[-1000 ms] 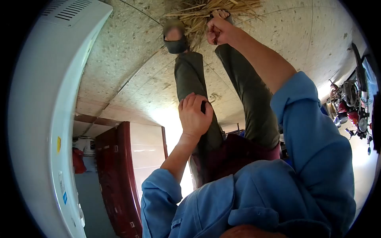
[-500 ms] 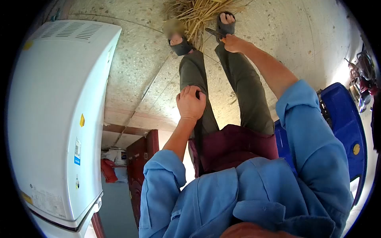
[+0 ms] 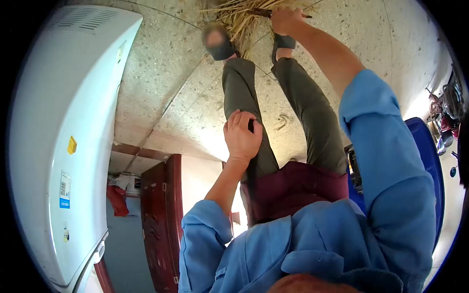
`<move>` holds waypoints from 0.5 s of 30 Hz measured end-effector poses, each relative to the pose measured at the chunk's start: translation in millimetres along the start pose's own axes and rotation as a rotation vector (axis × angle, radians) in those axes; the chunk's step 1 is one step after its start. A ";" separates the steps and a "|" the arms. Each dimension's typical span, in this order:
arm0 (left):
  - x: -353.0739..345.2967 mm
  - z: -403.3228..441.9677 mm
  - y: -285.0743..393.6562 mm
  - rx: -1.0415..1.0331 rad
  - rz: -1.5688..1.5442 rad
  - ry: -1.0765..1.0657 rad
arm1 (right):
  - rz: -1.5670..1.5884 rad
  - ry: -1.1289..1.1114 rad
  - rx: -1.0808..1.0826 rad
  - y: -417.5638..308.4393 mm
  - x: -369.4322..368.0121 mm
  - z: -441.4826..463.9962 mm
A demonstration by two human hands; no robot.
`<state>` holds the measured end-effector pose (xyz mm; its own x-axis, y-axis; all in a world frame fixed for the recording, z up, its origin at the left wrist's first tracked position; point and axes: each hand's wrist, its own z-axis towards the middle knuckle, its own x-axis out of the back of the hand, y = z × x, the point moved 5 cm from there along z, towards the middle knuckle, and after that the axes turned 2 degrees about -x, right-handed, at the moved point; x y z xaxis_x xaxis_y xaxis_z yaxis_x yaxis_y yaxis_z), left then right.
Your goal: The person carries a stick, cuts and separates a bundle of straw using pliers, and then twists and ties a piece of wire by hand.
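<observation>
My right hand (image 3: 287, 20) is closed around a dark metal tool (image 3: 261, 12) at the top of the view. The tool's narrow end points left over a pile of dry straw stalks (image 3: 240, 19), and its other end sticks out right of the fist. Its exact kind is unclear. My left hand (image 3: 243, 135) rests on my left leg near the knee, fingers curled. Something black (image 3: 251, 125) shows between thumb and forefinger, mostly hidden. My sandalled left foot (image 3: 218, 45) stands beside the straw, and my right foot (image 3: 284, 43) is partly behind my right hand.
A white appliance (image 3: 73, 122) fills the left side. Below it stand a dark red wooden door (image 3: 161, 215) and a red bag (image 3: 117, 200). A blue plastic object (image 3: 425, 146) sits behind my right arm, with assorted items (image 3: 447, 112) at the far right. The floor (image 3: 161, 63) is speckled stone.
My right hand has reached farther forward with the tool, from beside my right foot to over the straw's edge. My left hand stays on the leg. The view has shifted slightly.
</observation>
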<state>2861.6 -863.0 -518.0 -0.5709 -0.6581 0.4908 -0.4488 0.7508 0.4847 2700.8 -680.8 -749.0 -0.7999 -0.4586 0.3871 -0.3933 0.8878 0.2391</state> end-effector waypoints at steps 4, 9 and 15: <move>-13.1 -6.3 10.3 0.015 -0.018 0.033 | -0.106 0.017 0.079 -14.1 16.5 -8.8; -35.6 -13.6 32.6 -0.005 0.038 0.002 | -0.016 0.419 0.102 -13.6 33.0 -8.0; -18.8 18.2 47.7 -0.040 -0.021 -0.006 | -0.006 0.056 0.134 -21.6 3.2 -8.5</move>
<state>2838.4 -813.8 -517.3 -0.5659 -0.6732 0.4759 -0.4331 0.7339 0.5232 2710.6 -701.8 -745.4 -0.7723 -0.4621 0.4359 -0.4578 0.8806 0.1223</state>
